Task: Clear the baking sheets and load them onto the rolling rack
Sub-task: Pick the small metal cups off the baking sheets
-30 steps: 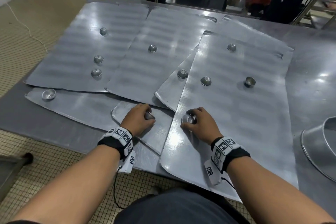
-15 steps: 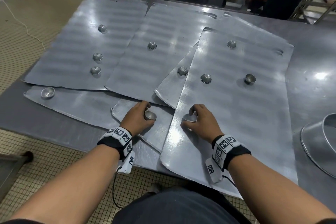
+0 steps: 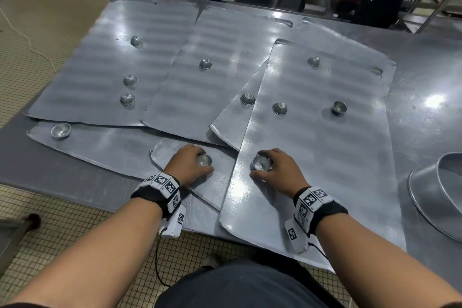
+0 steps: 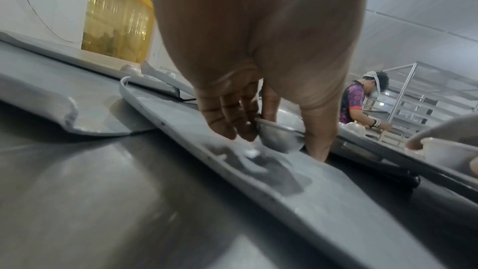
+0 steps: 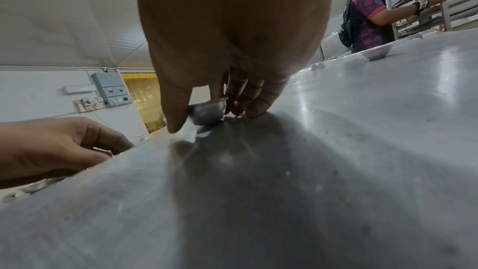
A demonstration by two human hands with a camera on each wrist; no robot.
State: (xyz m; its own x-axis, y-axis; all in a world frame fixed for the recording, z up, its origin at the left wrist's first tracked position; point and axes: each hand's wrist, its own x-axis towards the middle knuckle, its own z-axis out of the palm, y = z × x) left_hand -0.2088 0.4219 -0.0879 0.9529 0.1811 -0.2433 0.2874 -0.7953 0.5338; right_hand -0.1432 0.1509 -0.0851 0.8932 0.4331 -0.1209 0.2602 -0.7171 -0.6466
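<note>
While several flat metal baking sheets lie overlapping across the steel worktop (image 3: 425, 62), each of the person's hands has closed on a small metal cup standing on one of them. The left hand (image 3: 186, 164) pinches a cup (image 3: 204, 160) between thumb and fingers on a small sheet (image 3: 220, 182) at the near edge, a sheet partly tucked under its neighbours; in the left wrist view the cup's rounded base (image 4: 280, 140) sits just at the sheet's surface, and whether it touches cannot be told. The right hand (image 3: 280, 170) grips a second cup (image 3: 261, 163), mouth up, at the near left corner of the big right-hand sheet (image 3: 325, 157), which lies on top of the others and overhangs the worktop's front edge. From the right wrist view that cup (image 5: 207, 110) is held between thumb and fingers, its base at the sheet.

More small cups are scattered over the sheets: three on the far left sheet (image 3: 75, 70), one on the middle sheet (image 3: 225, 40), one on the long sheet (image 3: 100, 142) near the front left, one on a sheet partly hidden between the middle and right ones, and three more on the right-hand sheet, most of them mouth down. A large metal bowl (image 3: 425, 197) rests at the worktop's right edge. Beyond the worktop another person (image 5: 367, 19) stands reaching into a metal rack (image 5: 444, 3).
</note>
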